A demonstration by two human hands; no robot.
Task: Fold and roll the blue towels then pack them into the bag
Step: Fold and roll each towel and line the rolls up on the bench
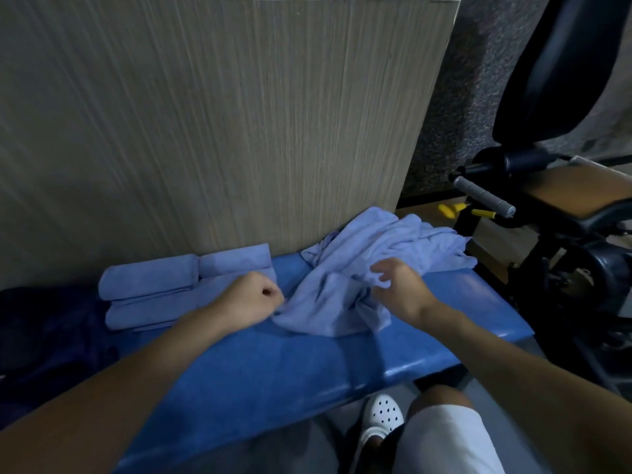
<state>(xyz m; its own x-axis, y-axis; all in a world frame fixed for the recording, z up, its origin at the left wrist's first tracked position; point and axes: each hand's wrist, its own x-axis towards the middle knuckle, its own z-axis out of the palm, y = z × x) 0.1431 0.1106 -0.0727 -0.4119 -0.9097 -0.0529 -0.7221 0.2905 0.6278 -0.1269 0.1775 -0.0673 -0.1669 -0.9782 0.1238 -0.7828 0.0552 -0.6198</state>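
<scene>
Loose towels are heaped on the right half of the blue table, the far side spilling over the back edge by the corner of the wood-grain panel. Left hand: grip balled tight, pinching the heap's near-left corner. Right hand: grip half closed, fingers hooked into a fold on top. Rolled towels stacked at back left, against the panel. Front strip of the table is bare. Dark blue fabric covers the left end. Gym machine crowds the right end.
</scene>
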